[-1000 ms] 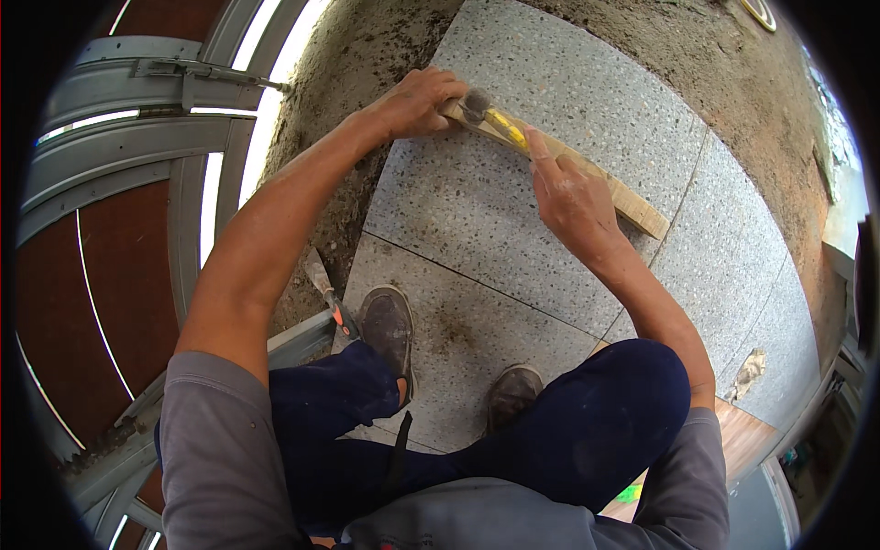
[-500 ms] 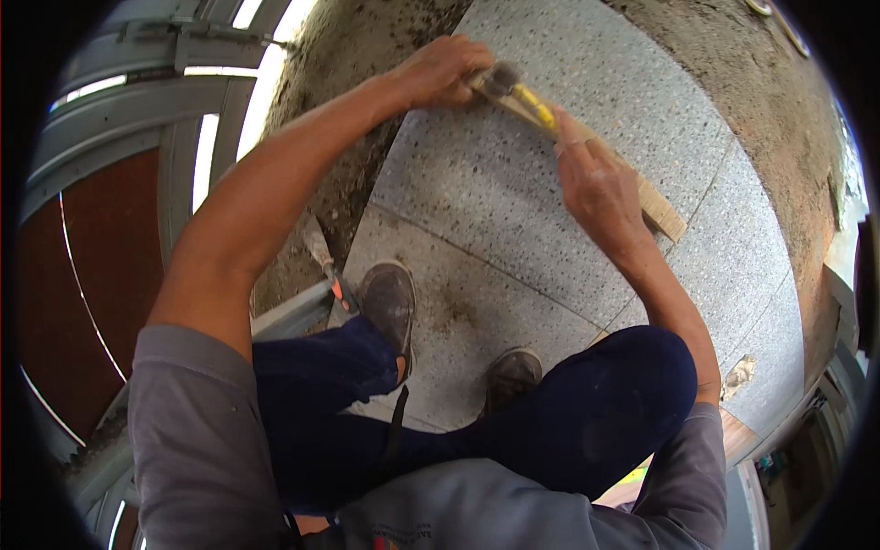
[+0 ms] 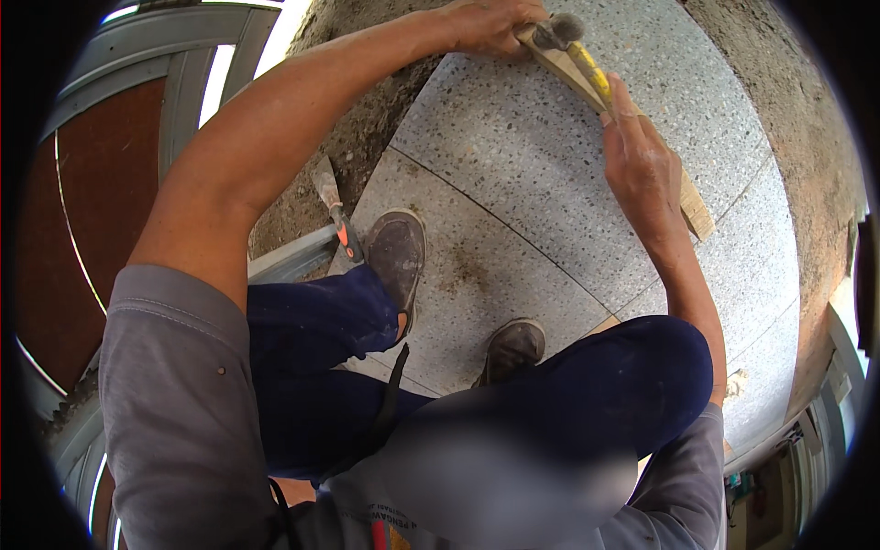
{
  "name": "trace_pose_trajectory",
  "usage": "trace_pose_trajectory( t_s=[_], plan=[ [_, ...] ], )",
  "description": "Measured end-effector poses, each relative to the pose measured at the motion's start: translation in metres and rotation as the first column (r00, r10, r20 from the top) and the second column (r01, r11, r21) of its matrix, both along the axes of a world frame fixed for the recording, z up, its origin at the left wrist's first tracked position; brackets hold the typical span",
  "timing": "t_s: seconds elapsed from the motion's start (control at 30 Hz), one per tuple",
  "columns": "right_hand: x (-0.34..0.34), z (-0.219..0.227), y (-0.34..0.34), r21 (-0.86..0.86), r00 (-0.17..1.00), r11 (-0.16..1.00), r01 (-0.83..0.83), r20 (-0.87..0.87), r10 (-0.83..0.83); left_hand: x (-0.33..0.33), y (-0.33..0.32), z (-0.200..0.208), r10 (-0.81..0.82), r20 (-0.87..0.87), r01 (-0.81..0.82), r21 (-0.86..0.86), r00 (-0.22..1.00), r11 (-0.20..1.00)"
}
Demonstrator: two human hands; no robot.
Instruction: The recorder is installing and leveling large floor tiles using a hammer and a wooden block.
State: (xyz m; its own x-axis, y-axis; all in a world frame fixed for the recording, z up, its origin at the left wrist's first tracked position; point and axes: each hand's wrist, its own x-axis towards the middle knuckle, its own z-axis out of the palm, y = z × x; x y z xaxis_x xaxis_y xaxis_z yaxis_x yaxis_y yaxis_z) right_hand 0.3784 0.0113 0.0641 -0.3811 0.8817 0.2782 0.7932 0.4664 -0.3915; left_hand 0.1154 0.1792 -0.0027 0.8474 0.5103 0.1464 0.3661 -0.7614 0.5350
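Note:
A wooden plank [image 3: 695, 209] lies slantwise on the speckled grey tiles [image 3: 513, 119]. At its far left end, my left hand [image 3: 495, 26] is closed on the wood; the fingertips are partly hidden. My right hand [image 3: 644, 170] grips a hammer [image 3: 593, 75] with a yellow handle and a dark, rounded head. The hammer lies along the plank's line, its head over the plank's far end, close to my left hand. Whether the head touches the wood, I cannot tell.
A scraper [image 3: 339, 220] with a black and orange handle lies left of my shoe [image 3: 396, 252]. Bare rough ground [image 3: 344, 124] borders the tiles on the left, with more soil at the right. A grey metal frame with brown panels [image 3: 119, 206] stands at the left.
Both hands, the hammer and the plank now appear higher and further right in the picture. My shoes and the tile joints have shifted up too, so the view itself has moved.

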Motion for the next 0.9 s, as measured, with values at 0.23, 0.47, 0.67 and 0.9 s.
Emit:
trace_pose_trajectory(
  t_s=[0.23,0.47,0.67,0.9],
  plan=[
    [0.0,0.003,-0.001,-0.052,0.999,0.999,0.012,0.043,-0.01,0.005,-0.004,0.001,0.008,0.065,-0.013,0.071,0.998,0.997],
    [-0.002,0.015,-0.004,-0.125,0.999,0.991,0.039,-0.013,-0.041,-0.007,0.004,-0.009,0.024,-0.1,-0.014,0.091,0.995,0.996],
    [0.002,0.007,-0.002,-0.175,0.993,0.982,0.072,0.108,-0.054,0.003,0.002,-0.005,0.004,0.093,-0.01,0.061,0.996,0.998],
    [0.0,0.003,-0.003,-0.059,0.996,0.998,0.036,0.081,-0.031,0.002,-0.003,-0.002,0.03,0.051,-0.032,0.058,0.998,0.998]
  ],
)
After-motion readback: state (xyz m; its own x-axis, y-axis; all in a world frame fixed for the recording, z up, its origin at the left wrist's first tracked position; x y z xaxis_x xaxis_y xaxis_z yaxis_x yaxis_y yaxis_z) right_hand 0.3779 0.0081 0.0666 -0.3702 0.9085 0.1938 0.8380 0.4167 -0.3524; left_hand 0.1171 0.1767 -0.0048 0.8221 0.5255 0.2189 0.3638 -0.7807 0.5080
